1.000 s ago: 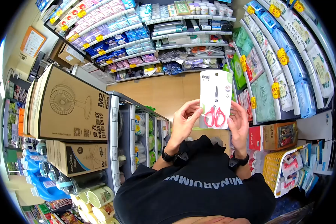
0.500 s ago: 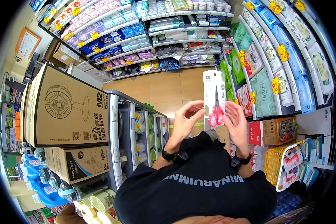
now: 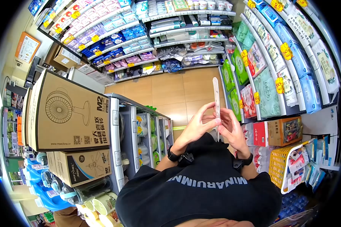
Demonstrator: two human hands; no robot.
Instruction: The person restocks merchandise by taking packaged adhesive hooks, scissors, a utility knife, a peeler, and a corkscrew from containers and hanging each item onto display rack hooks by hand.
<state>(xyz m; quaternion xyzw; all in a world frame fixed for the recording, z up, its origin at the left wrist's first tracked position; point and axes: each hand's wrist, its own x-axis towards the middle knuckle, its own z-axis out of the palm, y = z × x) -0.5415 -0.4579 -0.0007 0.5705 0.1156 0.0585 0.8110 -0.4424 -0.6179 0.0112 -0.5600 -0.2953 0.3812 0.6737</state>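
Two-handed fingertip pinch on scissors pack (image 3: 216,92), nearly closed, gap down to about the pack's own thickness. In left hand (image 3: 195,130): index straight-ish along the left face, thumb tip across the near edge, other fingers loosely bent. In right hand (image 3: 234,132): fingers curved against the right face, thumb just beside the lower edge, exact contact hard to tell. Palms well clear of the pack, no full fist on either side.

Pack: thin, flat, pale, rounded top end, slight sheen. Edge-on to camera, printed face too foreshortened to read. Roughly upright in view, between both hands, long upper part clear above the fingertips, lower end down past the thumbs, near the shirt (image 3: 201,189).

Shirt: black, soft folds, pale block lettering. Black strap (image 3: 174,155) on left wrist, similar one on right.

Around: to the left, fan box (image 3: 70,113), square-cornered brown cardboard with line drawing, stacked on a smaller carton (image 3: 83,166). To the right, basket (image 3: 279,164), yellow plastic lattice, white rim, packets inside. Ahead, smooth tan floor (image 3: 166,90), then shelf (image 3: 191,29), pale-edged, loaded with packaged goods.
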